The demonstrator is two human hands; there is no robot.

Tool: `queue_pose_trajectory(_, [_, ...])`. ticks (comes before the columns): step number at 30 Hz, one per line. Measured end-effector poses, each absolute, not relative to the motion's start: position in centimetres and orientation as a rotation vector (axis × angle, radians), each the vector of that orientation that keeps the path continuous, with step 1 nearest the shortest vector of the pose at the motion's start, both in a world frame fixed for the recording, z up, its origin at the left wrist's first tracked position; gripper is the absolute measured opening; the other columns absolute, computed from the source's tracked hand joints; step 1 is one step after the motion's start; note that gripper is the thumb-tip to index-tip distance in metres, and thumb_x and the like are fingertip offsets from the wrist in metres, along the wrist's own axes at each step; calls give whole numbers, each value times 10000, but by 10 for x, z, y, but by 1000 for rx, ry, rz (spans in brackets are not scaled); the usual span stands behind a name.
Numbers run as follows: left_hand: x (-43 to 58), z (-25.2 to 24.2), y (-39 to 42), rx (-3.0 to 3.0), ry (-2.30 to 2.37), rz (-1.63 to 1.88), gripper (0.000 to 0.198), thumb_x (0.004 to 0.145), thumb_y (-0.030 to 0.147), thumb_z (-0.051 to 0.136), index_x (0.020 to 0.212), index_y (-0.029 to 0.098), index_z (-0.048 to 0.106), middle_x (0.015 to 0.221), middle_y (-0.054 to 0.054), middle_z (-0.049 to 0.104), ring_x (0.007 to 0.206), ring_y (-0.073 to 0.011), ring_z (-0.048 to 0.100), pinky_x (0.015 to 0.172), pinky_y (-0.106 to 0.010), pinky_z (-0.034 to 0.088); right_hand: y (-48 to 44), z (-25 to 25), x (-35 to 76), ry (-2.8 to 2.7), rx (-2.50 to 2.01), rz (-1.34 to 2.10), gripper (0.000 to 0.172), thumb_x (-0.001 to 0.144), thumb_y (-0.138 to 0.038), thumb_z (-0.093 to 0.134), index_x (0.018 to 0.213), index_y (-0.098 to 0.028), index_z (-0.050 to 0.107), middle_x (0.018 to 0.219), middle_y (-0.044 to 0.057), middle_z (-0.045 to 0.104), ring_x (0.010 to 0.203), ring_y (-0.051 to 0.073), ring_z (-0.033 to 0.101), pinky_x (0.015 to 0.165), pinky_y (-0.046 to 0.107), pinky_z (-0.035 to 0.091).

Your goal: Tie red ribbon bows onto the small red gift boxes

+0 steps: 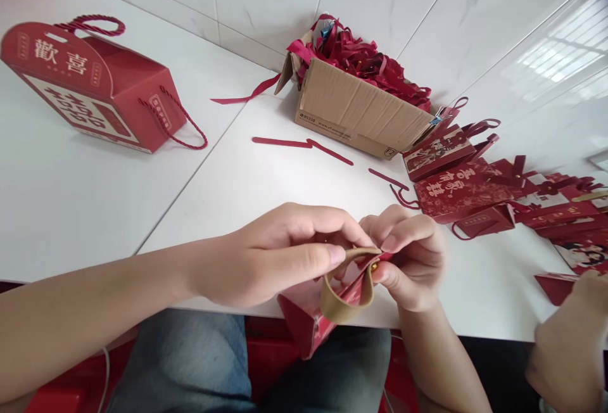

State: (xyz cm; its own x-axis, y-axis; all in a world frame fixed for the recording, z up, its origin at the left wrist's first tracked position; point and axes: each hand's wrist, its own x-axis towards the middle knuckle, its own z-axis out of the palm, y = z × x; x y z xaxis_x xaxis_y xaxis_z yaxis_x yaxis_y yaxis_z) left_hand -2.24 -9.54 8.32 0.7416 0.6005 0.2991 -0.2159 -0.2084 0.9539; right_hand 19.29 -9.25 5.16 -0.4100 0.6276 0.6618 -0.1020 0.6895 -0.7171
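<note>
Two bare hands: both at work over the near edge of the white bench (228, 201), grasping one piece.
Small red printed paper box: at the near edge, below the fingers and above the lap, tilted; its long axis runs from near left to far right, its top edge towards the right fingertips.
Flat tan strap (339, 308): bent in a loop around the top of the box, one end far, by the fingertips.
Left hand (266, 261): thumb and fingers grasping the strap near that end.
Right hand (418, 261): nearer the round gold stud (373, 266); thumb and forefinger pinching the strap end and the red top edge together.
Stud: just left of the right thumb, at the meeting of strap and edge.
Brown cardboard carton (361, 109): far, beyond the hands, heaped with dark red ribbons (356, 49).
Co-worker's hand (591, 311): far to the right, apart.
</note>
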Motion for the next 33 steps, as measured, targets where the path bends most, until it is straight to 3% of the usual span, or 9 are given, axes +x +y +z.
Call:
queue_pose_trajectory(11, [-23,80,-95,1757,302,788,281,890,85,400,1054,156,617,860,-15,651,686,-87,555,604,-176,448,-95,50,192,-1825,-436,920,226,790,-224,699,949,-225,540,769,-6,500,623,123,518,539,279,468])
queue_pose_trajectory(17, [-23,77,-90,1944,228,944,355,850,97,425,1142,169,614,843,-41,657,662,-115,570,614,-216,469,-97,48,191,-1800,-454,874,219,780,-204,703,933,-210,546,755,-2,505,628,134,528,542,295,465])
queue_pose_trajectory(23, [-24,76,-88,2058,177,1025,370,858,187,415,1156,161,633,811,-96,635,731,-185,604,691,-303,523,-101,51,191,-1816,-493,801,202,786,-231,709,916,-209,557,743,4,526,624,136,528,539,295,462])
queue_pose_trajectory(29, [-18,71,-95,2002,191,1259,422,832,424,562,1162,177,649,831,-115,661,714,-204,617,653,-335,546,-104,54,186,-1795,-523,743,201,781,-216,716,911,-206,563,734,2,547,645,141,553,568,300,488])
queue_pose_trajectory(33, [-15,69,-98,2072,201,1343,426,771,273,611,1182,165,641,879,-125,686,741,-202,650,646,-310,557,-106,55,185,-1792,-538,657,193,786,-202,715,918,-209,574,758,13,595,650,142,583,585,305,517])
